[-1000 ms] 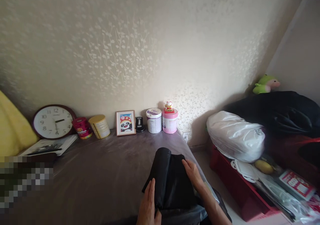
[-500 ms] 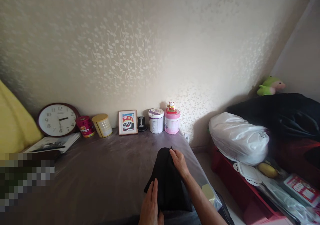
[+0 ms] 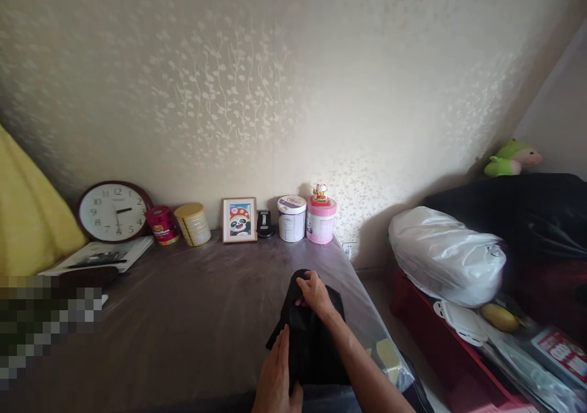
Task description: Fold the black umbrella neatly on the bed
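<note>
Folded black fabric (image 3: 316, 358) lay on a grey-brown covered desk (image 3: 197, 321)

Your left hand (image 3: 275, 376) lay along its left side, visible fingers pressed together, thumb apart; whether they gripped it, I could not tell. The fabric sat toward the desk's near right. Your right hand (image 3: 316, 293) reached farther over its upper part, fingers bent against it; whether they pinched it was hidden. Well beyond, before the beige patterned wall (image 3: 215, 95), stood a wood-framed panda picture (image 3: 239, 224), a round white tub (image 3: 292, 226) and a round pink tub (image 3: 321, 229) bearing a small figurine (image 3: 321, 194).
</note>
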Motion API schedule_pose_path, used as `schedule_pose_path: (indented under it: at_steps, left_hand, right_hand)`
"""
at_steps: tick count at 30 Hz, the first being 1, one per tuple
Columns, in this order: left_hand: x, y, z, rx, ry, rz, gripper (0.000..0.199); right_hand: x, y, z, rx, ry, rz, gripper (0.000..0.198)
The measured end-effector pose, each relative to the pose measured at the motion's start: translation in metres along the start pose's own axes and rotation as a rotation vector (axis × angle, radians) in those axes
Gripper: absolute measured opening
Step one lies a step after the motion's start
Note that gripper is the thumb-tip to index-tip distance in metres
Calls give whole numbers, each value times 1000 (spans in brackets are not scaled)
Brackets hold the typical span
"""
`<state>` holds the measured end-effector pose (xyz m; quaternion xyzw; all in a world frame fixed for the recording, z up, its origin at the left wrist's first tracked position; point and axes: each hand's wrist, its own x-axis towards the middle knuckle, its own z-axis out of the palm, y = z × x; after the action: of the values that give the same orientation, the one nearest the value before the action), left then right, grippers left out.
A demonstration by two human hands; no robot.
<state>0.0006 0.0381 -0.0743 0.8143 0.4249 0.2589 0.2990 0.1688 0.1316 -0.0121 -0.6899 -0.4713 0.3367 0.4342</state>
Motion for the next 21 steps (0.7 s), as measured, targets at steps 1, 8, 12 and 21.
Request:
schedule_pose_path:
  at_steps: [1, 8, 12, 21]
  left_hand:
    - [0, 0, 0, 0, -8, 9, 83]
    - [2, 16, -17, -43, -24, -39, 79]
    - [0, 18, -19, -80, -7, -46, 74]
    - [-2, 7, -12, -121, 41, -59, 71]
  right_hand:
    - [0, 0, 0, 7, -17, 0, 29]
    - [-14, -10, -12, 104, -180, -111, 32]
    - [-27, -10, -21, 147, -341, -333, 26]
    - [-44, -21, -34, -200, -423, -766, 53]
